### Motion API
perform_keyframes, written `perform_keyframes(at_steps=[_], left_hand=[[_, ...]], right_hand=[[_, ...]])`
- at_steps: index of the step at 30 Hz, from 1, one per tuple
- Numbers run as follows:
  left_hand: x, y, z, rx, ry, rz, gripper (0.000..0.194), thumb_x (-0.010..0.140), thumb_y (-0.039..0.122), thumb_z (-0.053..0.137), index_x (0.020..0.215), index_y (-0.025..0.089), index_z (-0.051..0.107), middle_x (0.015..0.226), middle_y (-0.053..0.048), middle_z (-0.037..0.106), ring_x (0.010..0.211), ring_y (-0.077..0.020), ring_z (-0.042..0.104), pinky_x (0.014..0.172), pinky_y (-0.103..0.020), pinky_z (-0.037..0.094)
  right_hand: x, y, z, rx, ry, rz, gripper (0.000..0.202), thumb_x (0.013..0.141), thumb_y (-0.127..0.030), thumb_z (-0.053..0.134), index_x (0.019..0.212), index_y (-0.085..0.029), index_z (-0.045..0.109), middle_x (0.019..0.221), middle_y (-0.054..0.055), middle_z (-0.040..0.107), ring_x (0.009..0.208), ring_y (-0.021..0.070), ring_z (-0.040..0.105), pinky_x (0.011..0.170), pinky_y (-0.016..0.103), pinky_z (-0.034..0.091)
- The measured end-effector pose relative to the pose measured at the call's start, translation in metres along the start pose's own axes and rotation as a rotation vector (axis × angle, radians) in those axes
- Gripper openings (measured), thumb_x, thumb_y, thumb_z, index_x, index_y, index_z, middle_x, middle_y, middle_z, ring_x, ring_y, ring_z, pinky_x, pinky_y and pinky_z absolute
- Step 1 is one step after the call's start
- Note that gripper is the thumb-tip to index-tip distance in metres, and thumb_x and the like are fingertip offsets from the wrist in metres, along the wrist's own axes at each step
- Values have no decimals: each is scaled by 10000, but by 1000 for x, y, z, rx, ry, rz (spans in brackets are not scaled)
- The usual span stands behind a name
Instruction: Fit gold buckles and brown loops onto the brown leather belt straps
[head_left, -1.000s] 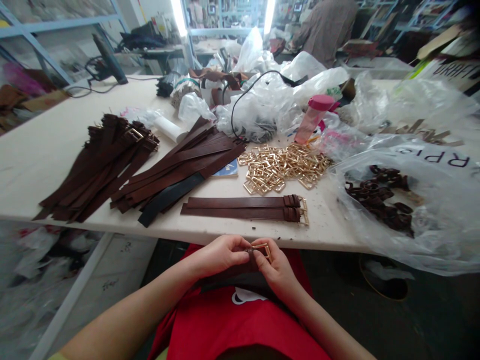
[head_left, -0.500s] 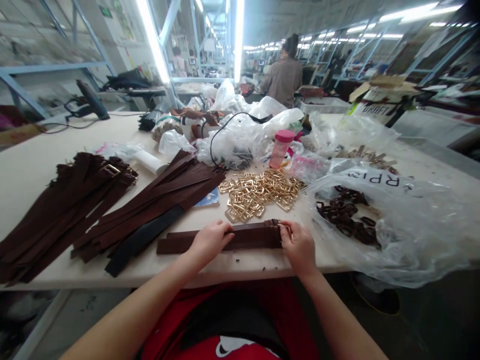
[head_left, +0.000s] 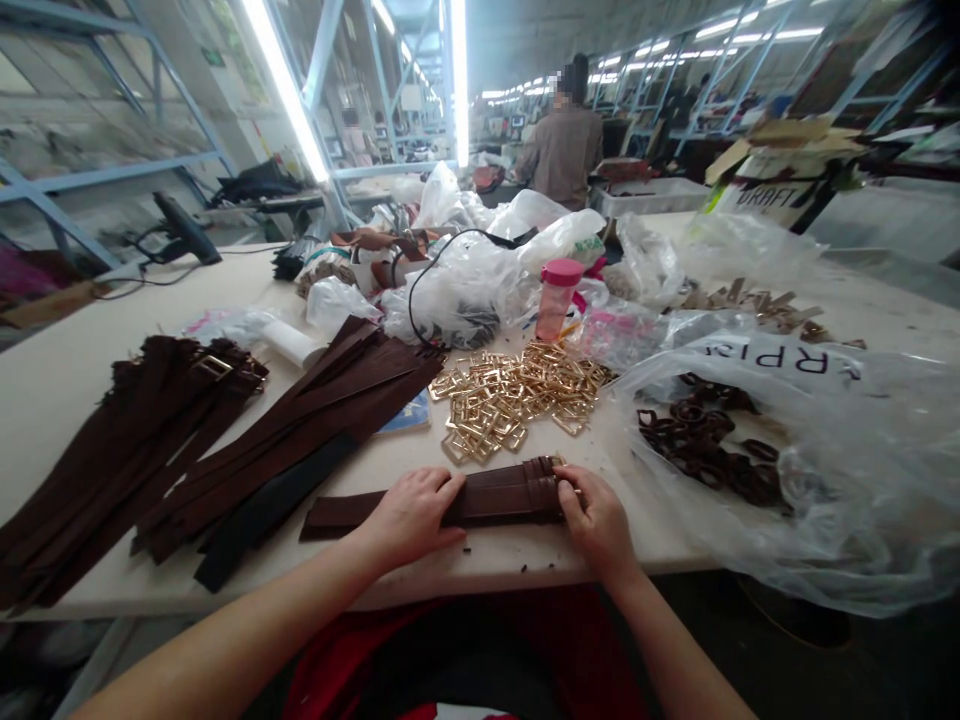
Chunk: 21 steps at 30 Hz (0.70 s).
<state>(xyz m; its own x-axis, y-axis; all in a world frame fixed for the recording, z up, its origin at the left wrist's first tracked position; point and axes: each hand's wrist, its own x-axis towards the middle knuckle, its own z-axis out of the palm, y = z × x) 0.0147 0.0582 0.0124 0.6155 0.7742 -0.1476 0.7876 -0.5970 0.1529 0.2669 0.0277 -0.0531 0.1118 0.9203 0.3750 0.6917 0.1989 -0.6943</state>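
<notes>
A dark brown leather strap (head_left: 495, 494) lies sideways along the table's front part, with a gold buckle and narrow loops at its right end. My left hand (head_left: 421, 515) is closed over the strap's middle, its palm side hidden. My right hand (head_left: 600, 515) pinches the buckle end between thumb and fingers, which partly cover the buckle. Just behind the strap sits a heap of gold buckles (head_left: 517, 395). To the left are a fanned pile of brown straps (head_left: 300, 420) and a second bundle of straps (head_left: 127, 430), where one buckle shows.
A clear plastic bag (head_left: 840, 480) holding brown leather loops (head_left: 705, 440) spreads over the right side. Behind the buckles stand a pink-lidded jar (head_left: 555, 300) and crumpled plastic bags (head_left: 480, 280). A white roll (head_left: 292, 342) lies at left. A person (head_left: 564, 145) stands farther back.
My left hand has settled flatter over the strap, its fingers further across it. The right hand stays at the buckle end. The view has tilted slightly, so the table appears lower.
</notes>
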Motion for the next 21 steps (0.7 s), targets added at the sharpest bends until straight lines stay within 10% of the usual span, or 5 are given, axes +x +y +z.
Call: perform_keyframes(at_steps=[14,21], left_hand=[[14,35,3,274,-22,66,309,813,120,409,1113,70,465,846,-144,602,735,-218,594,604,-316,450],[14,32,6,286,44,-84,139,796,206,451,885,142,536,883,-77,586,739,-179,597,525,-266,467]], right_hand=[[-1,8,1,-58,-54,-66,335,834,-336,358,910,-164,635,936,98,665,898,236,600,833,417,454],[-4,67,17,-23,-112,-194,356,771,-411,418,962,-258,677,889,75,694,831,299,642,732,426,520]])
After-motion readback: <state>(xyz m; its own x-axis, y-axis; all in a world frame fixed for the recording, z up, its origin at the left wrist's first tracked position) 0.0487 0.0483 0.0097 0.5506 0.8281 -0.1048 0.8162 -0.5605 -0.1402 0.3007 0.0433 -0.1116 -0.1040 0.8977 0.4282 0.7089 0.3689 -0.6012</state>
